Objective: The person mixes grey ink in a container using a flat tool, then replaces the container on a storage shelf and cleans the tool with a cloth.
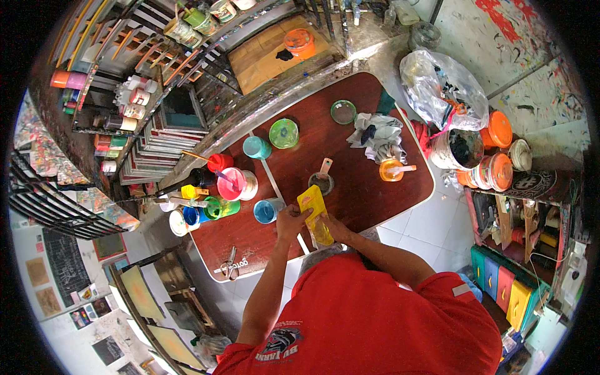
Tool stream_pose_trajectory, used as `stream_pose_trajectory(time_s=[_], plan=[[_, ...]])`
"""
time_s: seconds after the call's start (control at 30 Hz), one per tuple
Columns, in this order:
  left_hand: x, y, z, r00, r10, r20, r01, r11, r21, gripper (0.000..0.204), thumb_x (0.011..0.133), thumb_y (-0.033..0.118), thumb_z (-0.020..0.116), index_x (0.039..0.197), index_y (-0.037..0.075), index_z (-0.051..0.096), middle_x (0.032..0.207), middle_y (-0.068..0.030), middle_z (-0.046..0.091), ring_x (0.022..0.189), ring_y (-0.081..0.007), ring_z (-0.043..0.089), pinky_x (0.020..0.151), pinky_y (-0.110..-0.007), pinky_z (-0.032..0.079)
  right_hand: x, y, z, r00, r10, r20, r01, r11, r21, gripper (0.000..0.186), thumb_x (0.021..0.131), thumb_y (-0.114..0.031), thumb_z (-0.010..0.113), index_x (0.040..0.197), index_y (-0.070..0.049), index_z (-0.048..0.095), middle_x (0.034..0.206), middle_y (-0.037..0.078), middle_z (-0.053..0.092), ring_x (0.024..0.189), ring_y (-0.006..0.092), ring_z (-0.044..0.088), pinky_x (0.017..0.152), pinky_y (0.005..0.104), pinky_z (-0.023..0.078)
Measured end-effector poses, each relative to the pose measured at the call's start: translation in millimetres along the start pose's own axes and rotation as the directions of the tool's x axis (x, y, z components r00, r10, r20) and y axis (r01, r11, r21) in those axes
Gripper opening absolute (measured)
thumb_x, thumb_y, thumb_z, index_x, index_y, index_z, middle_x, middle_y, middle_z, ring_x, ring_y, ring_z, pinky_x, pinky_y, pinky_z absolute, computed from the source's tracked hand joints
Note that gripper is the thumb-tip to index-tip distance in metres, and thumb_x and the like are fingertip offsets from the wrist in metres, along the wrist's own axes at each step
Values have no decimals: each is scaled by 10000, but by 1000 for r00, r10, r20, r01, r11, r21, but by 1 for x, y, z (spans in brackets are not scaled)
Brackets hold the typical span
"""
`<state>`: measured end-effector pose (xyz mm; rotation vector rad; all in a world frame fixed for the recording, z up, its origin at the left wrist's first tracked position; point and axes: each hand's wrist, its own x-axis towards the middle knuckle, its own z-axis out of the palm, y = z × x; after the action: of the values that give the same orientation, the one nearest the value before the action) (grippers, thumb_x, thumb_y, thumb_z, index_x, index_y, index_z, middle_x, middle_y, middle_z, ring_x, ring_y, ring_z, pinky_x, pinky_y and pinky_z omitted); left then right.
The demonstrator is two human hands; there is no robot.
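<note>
Both hands grip a yellow pouch (314, 212) over the near edge of the brown table (375, 194), the left hand (291, 220) clasping its left side and the right hand (332, 226) its lower end, just beside a blue cup (267, 210) and a grey cup (321, 182).

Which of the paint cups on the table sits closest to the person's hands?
The blue-filled cup, just left of the left hand gripping the yellow pouch. The teal cup, green cup and orange cup stand farther off.
</note>
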<state>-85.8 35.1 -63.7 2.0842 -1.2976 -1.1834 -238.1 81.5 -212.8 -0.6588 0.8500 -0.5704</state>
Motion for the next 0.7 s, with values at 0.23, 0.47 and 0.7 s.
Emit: stream_pose_trajectory(time_s=[0.23,0.47,0.7], plan=[[-5,5,-2,1000,10,27,-9,998,-68,338,768,303,770,803,-17,668,661,-68,657,579,-111,596,533,-278,468,-6,-14,3,999,-42,30,42,999,5,476,1021,-399,309,1202,-4,503,1052,79,610,915,158,593,825,303,478],[-24,1,-7,1000,-9,21,6,990,138,334,759,266,772,891,-26,677,780,-125,694,673,-167,652,610,-310,499,1,3,-6,996,62,-58,-72,978,-196,487,1016,-388,347,1292,10,401,1134,123,572,1008,178,562,880,317,458],[-49,-40,0,995,46,-89,-44,999,25,257,779,198,751,869,-30,672,799,-144,687,688,-190,647,617,-332,493,-27,-32,-10,982,-189,-25,147,835,-530,612,961,-386,494,1375,30,319,1215,195,528,1099,262,546,935,347,435]])
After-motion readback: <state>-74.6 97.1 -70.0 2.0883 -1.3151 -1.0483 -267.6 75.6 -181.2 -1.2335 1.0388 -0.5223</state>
